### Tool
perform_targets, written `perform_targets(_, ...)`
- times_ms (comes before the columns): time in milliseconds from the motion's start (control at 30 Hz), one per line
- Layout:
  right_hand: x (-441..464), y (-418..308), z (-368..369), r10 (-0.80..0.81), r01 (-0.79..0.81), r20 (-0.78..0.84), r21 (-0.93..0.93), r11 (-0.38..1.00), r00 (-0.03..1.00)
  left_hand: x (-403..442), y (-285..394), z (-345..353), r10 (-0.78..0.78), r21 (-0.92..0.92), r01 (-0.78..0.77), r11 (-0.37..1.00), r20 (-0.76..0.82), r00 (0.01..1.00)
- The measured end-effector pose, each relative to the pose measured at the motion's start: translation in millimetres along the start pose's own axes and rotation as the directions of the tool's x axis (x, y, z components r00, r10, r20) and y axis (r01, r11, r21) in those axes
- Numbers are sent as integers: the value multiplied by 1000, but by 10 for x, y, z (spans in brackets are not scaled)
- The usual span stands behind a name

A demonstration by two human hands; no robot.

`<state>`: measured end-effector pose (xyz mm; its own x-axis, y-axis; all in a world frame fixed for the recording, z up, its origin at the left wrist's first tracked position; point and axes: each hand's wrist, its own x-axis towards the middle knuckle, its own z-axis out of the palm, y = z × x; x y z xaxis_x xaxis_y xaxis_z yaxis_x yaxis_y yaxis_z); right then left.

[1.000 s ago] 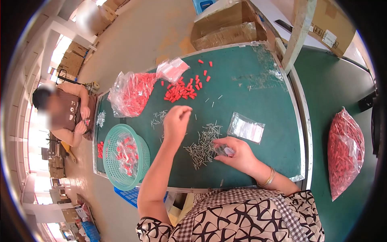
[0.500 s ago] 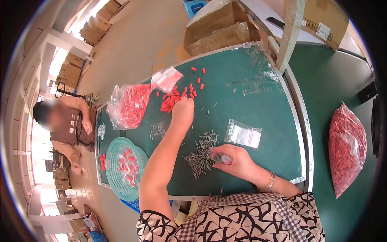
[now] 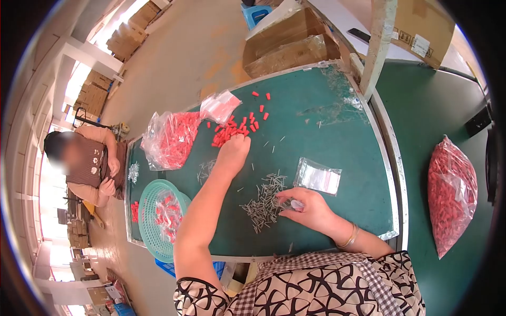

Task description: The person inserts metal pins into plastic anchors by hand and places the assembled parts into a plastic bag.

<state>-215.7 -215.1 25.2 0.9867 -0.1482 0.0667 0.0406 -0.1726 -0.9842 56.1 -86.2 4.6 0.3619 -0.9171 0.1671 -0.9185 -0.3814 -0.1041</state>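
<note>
My left hand (image 3: pixel 235 151) reaches across to the near edge of a pile of small red tapered plugs (image 3: pixel 227 131). Its fingers are drawn together, and whatever they pinch is hidden behind the hand. In my right hand (image 3: pixel 311 210), closed around it, is a small clear plastic bag (image 3: pixel 293 205) with something inside that I cannot make out. Right beside that hand lies a heap of grey metal screws (image 3: pixel 263 206). A flat stack of clear zip bags (image 3: pixel 318 177) rests just beyond the right hand.
A large bag of red plugs (image 3: pixel 176 139) and another flat bag stack (image 3: pixel 220 107) lie at the far left. The green basket (image 3: pixel 153 221) holds filled bags. A second big bag (image 3: pixel 452 197) lies on the right. A co-worker (image 3: pixel 89 163) is at the left end.
My left hand has drawn back slightly towards me at the plugs. My right hand stays with its bag, which has turned a little. The co-worker's hands have come together.
</note>
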Motion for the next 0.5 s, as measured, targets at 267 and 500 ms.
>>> perform_targets(267, 18, 2, -27, 58, -58, -10, 18, 998, 998, -67, -121, 107, -12, -22, 9, 1000, -137, 991)
perform_targets(500, 17, 18, -14, 78, -77, -14, 48, 996, 997, -153, -80, -36, -293, -249, 242, 938, -194, 936)
